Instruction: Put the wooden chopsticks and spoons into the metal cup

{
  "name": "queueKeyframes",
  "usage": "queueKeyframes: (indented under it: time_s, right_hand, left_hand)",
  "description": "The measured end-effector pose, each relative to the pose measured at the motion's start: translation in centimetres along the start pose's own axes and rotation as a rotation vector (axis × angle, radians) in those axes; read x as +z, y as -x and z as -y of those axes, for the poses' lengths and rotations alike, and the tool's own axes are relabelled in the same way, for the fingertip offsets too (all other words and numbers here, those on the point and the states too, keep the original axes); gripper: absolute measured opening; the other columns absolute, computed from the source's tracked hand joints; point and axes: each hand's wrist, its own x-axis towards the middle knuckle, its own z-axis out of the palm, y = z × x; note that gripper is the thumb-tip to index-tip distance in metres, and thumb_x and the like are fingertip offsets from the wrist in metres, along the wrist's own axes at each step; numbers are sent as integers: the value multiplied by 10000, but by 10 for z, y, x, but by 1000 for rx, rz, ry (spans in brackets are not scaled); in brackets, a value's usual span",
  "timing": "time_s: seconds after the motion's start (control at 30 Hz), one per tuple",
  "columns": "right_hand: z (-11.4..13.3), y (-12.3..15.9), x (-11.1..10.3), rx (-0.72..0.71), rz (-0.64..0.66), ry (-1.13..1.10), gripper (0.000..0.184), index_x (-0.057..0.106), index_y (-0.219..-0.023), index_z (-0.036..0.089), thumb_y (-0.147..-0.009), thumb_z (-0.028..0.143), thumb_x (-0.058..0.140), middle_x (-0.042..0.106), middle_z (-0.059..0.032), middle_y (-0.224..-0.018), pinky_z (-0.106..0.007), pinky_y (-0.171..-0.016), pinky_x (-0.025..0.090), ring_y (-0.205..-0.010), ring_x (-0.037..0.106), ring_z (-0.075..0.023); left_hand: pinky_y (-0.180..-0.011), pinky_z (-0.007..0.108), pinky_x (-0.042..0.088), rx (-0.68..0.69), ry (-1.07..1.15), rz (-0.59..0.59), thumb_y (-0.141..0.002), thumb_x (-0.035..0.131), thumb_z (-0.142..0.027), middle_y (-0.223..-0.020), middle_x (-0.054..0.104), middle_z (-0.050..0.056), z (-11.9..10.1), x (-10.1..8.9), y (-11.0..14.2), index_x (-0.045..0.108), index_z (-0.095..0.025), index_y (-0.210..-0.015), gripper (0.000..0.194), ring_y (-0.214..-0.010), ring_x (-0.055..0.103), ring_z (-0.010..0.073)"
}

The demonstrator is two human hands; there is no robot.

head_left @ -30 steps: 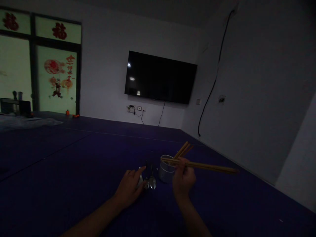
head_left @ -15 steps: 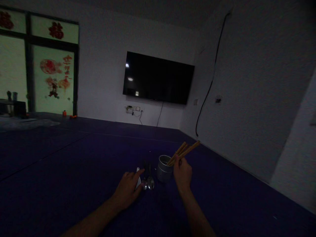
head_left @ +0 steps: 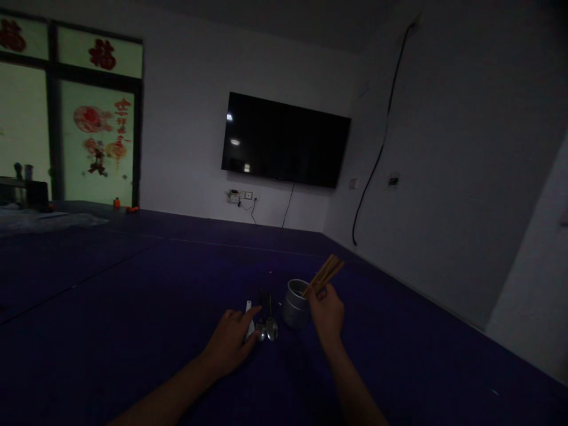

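My right hand (head_left: 327,310) is closed around a bundle of wooden chopsticks (head_left: 329,271), just right of a grey cylindrical cup (head_left: 295,312). The chopsticks lean to the upper right, and their lower ends are at the cup's mouth; how deep they go is hidden. My left hand (head_left: 229,336) rests low over the floor with thumb and forefinger apart. Between and beside those fingers lie a white utensil (head_left: 251,327), partly covered, and two metal spoons with dark handles, one nearer (head_left: 261,331) and one to its right (head_left: 272,328). Whether the fingertips press on them is unclear.
A dark purple mat surface (head_left: 199,272) spreads to the walls. A television (head_left: 286,141) hangs on the far wall, above sockets and cables (head_left: 242,197). One black cable (head_left: 377,154) runs down the right wall. Plastic sheeting (head_left: 48,221) and small orange objects (head_left: 116,203) lie far left.
The chopsticks have drawn together into a tighter, steeper bundle, as my right hand shifted slightly left toward the cup. My left hand and the spoons stay nearly where they were.
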Motion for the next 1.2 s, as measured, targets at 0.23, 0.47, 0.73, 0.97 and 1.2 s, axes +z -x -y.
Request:
queueKeyframes:
  time_s: [0.23,0.47,0.73,0.97,1.2]
  right_hand:
    - [0,1,1,64,-42,-143,485,571,-1005,133,-794,552,447,599,-27,-635,-267,-532,343,-549,556,-192]
    - [5,0,-3,181,-137,-189,754,462,-1245,65,-751,634,487,645,-67,-703,-277,-560,365,-617,590,-222]
    - [2,0,-4,245,90,64,566,728,-860,176,-803,636,404,699,-137,-778,-283,-530,343,-700,619,-259]
    - [2,1,-4,221,74,89,540,733,-770,174,-848,573,378,698,-126,-733,-263,-506,322,-652,607,-220]
    - [0,3,-2,169,20,56,566,723,-704,186,-852,579,344,681,-121,-661,-277,-494,313,-588,585,-224]
  left_hand:
    - [-843,360,379,8,-4,1,-896,384,-322,-996,635,67,3,4,-1,379,-231,-1326,440,-900,557,204]
    - [-845,357,381,-20,-4,31,-883,406,-308,-1024,623,74,0,0,0,379,-228,-1328,453,-919,544,208]
    - [-830,352,383,7,-9,4,-890,397,-328,-981,629,65,2,2,0,377,-234,-1327,448,-886,554,201]
    - [-822,351,386,11,-13,-4,-890,395,-330,-911,632,55,2,1,1,387,-232,-1322,443,-847,552,195]
    - [-837,350,383,-2,-24,18,-896,380,-333,-918,635,57,-1,-2,2,384,-227,-1331,448,-859,553,194]
